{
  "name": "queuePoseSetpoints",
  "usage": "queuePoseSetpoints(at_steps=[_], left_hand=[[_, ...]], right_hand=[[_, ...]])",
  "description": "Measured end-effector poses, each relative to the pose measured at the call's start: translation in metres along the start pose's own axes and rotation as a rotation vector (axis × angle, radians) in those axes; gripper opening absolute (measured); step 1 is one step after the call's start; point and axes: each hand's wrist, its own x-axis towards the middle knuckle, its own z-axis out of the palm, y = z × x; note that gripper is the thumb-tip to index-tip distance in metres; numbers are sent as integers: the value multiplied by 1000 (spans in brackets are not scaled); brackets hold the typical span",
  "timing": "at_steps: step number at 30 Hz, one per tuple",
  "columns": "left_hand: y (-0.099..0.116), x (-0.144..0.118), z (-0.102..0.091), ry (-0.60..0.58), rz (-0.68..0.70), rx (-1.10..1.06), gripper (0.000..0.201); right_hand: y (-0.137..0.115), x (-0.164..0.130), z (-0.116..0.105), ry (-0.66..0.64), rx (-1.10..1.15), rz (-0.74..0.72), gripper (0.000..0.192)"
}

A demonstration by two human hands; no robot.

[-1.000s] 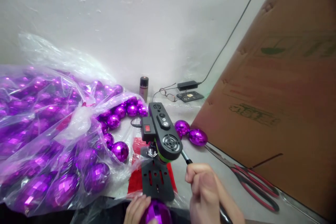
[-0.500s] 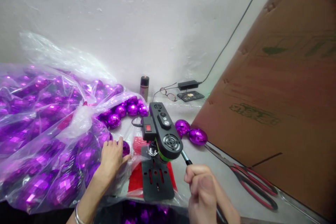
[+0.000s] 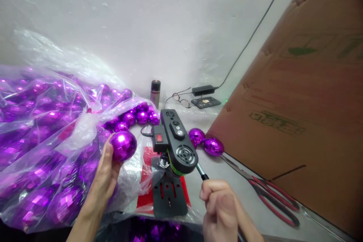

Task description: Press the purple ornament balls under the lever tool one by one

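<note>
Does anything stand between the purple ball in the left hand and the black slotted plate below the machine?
Nothing upright is visible between the purple ball in the left hand and the slotted plate. Crumpled clear plastic and red sheet lie low there; the machine appears to overhang the plate's far end.

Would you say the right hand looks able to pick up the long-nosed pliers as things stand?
Probably not while the right hand is wrapped around the black handle, though nothing visible stands between it and the long-nosed pliers.
</note>
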Motion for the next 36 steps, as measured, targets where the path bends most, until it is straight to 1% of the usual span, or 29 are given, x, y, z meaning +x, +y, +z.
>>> queuePoseSetpoints(at_steps=[2,3,5,7,8,9,11,12,14,17,18,20,23,26,28,32,36], left_hand=[[-2,-16,-2,-69,-162,-153,84],[-4,-26,-4,-112,-215,-209,80],[-12,-47,-6,-170,-283,-294,67],[-22,-67,-4,-166,-349,-331,56],[-29,-76,-2,-150,-383,-334,55],[-37,-83,1,-132,-412,-326,59],[-56,-95,9,-110,-436,-266,75],[-66,-99,13,-111,-413,-214,82],[-87,-103,19,-115,-297,-74,89],[-115,-103,22,-107,-74,174,89],[-121,-102,21,-116,-23,256,89],[-129,-98,19,-160,33,395,87],[-132,-87,16,-270,32,479,86],[-132,-77,15,-325,21,492,90],[-132,-73,15,-328,24,508,90],[-136,-71,13,-302,24,472,90],[-139,-73,13,-313,13,384,90]], right_hand=[[-2,3,0,4,-4,15,50],[-4,6,0,-4,-6,24,50],[-8,13,0,-31,-16,61,50],[-13,20,-1,-70,-22,112,51],[-16,23,-1,-82,-21,135,52],[-17,25,-1,-95,-19,156,53],[-20,28,-2,-122,-11,167,52],[-20,27,-3,-136,-8,162,51],[-20,26,-5,-167,-16,164,48],[-18,23,-10,-185,-27,164,46],[-18,22,-11,-189,-24,158,45],[-18,22,-13,-203,-19,146,45],[-17,22,-14,-219,-29,145,44],[-18,21,-11,-203,-19,136,45],[-22,19,-6,-162,-19,170,47],[-35,14,3,-46,-43,310,49],[-43,14,7,-13,-55,360,48]])
